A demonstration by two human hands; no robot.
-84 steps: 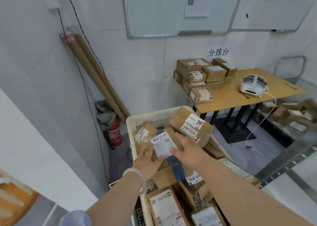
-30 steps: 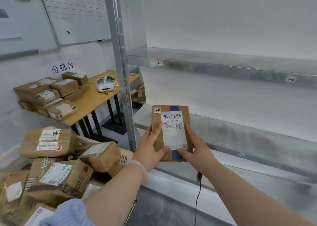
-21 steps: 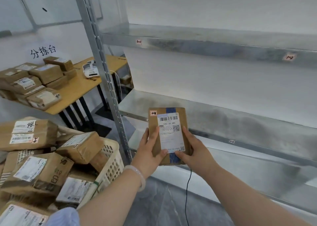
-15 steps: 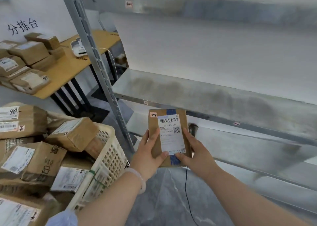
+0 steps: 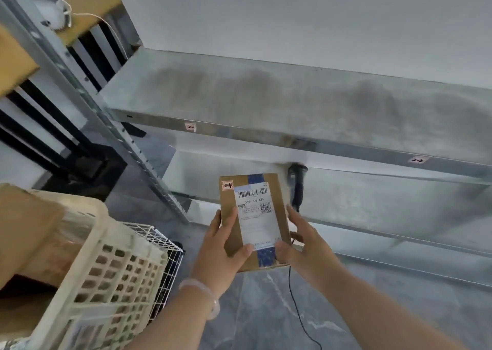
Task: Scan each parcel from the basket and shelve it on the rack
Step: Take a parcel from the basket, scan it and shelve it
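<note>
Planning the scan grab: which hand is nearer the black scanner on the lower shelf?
Right. The right hand grips the right edge of the parcel, close by the scanner; the left hand holds the left edge, with the parcel between it and the scanner.

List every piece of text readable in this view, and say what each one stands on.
"530- D5 A85": printed on the white label on the parcel.
"1-4": handwritten on the corner sticker on the parcel.
"2-1": on the left tag on the front edge of the rack shelf, slightly blurred.
Right tag on the same edge: too blurred to read for sure.
Fine print on the white label: too small to read.
</note>
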